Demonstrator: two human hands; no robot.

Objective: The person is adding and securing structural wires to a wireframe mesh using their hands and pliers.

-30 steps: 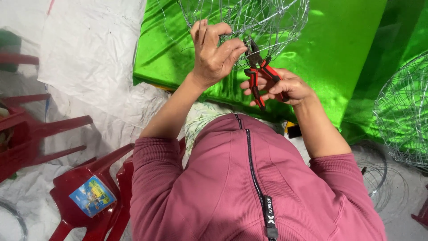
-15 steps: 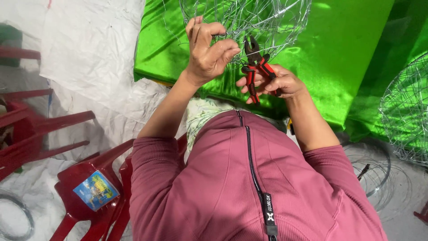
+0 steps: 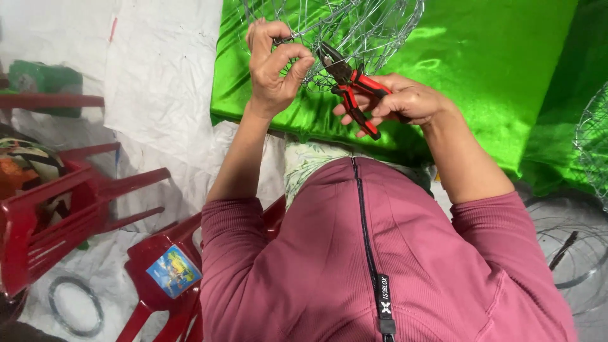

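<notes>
A person in a pink zip-up top works at one wire mesh frame (image 3: 354,25) held above a sheet of shiny green fabric (image 3: 481,57). The left hand (image 3: 272,63) pinches a strand at the frame's lower edge, fingers (image 3: 297,66) together and clamped on the wire. The right hand (image 3: 405,101) grips one pair of red-and-black pliers (image 3: 348,85), its fingers wrapped shut around the two handles; the pliers' dark nose points up-left into the mesh, just beside the left hand's fingertips. Whether the nose actually bites a wire cannot be told. A second wire frame (image 3: 595,145) shows at the right edge, well apart from the hands. Two red plastic chairs are in view: one (image 3: 57,209) at the left, one (image 3: 164,272) with a colourful sticker below the left elbow. One coil of dark wire (image 3: 76,307) lies on the white floor sheet (image 3: 158,82) at lower left; looser rings of wire (image 3: 563,253) lie at lower right.
</notes>
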